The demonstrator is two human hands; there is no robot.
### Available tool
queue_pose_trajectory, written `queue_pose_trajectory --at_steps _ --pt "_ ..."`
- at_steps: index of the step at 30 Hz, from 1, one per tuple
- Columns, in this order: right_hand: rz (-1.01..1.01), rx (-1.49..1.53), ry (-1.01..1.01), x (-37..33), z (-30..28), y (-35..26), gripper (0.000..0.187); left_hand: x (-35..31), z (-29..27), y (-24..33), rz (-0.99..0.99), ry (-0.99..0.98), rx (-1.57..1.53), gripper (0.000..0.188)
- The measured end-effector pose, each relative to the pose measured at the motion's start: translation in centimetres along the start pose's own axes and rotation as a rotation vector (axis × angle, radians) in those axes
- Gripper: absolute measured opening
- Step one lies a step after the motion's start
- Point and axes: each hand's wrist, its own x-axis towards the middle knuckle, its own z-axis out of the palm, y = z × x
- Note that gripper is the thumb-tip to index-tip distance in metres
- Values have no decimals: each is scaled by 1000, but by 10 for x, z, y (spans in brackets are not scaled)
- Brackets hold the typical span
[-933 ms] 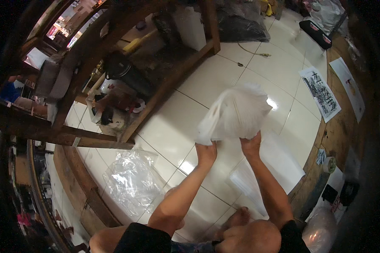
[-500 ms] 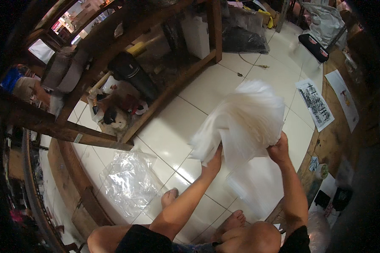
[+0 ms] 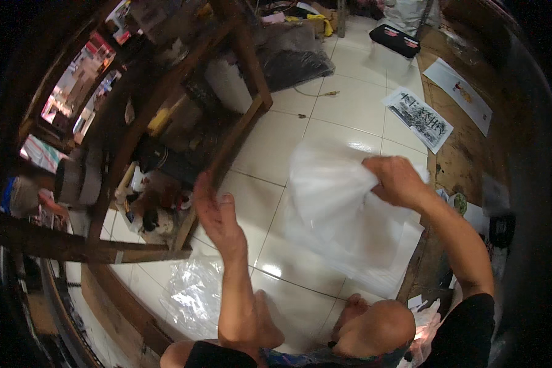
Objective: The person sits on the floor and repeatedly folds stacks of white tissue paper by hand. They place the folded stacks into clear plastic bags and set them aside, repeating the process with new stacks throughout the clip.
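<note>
My right hand [image 3: 400, 181] is closed on the upper right edge of a bundle of thin, translucent white sheets [image 3: 328, 187], blurred by motion. The bundle hangs over more white sheets [image 3: 405, 254] that lie on the tiled floor in front of my knees. Whether they are paper or plastic I cannot make out. My left hand [image 3: 219, 221] is raised off to the left, apart from the sheets, fingers stretched and thumb out, holding nothing. It is nearest to the leg of a dark wooden frame [image 3: 251, 113].
A crumpled clear plastic bag [image 3: 196, 291] lies on the floor at the lower left. Two printed sheets, one black-and-white [image 3: 418, 119], and a black pouch [image 3: 394, 40] lie along the right. A thin cable [image 3: 316, 94] lies farther back. A box of odds and ends [image 3: 156, 211] stands under the frame.
My left hand has let go of the white bundle and moved left, opening. My right hand, still gripping, has moved up and over it; the fanned sheets have dropped lower. The view has shifted.
</note>
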Motion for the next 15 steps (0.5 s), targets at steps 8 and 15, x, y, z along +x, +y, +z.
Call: queue_pose_trajectory --at_steps 8,15 --pt "14 -171 88 -9 -61 -22 23 31 139 117 592 -1239 648 100" --pt "132 -108 104 -47 -138 -60 9 31 177 170 324 -1421 941 87"
